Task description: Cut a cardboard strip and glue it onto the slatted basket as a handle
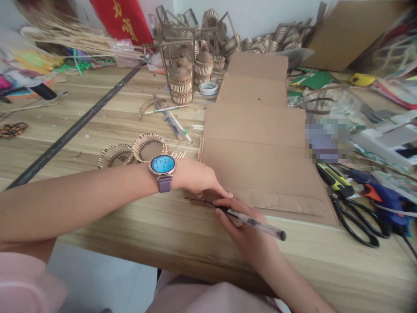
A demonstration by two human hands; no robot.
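My left hand, with a blue-faced watch on the wrist, is closed in a pinch and presses a thin dark strip down against the wooden table at the near left corner of a flat brown cardboard sheet. My right hand grips a clear pen with a black cap; its tip points left and touches the strip just below my left fingers.
Two woven bamboo rings lie left of the cardboard. Small bamboo baskets and frames stand at the back. Black scissors, a yellow-black cutter and a blue glue gun lie at right. Loose pens sit mid-table.
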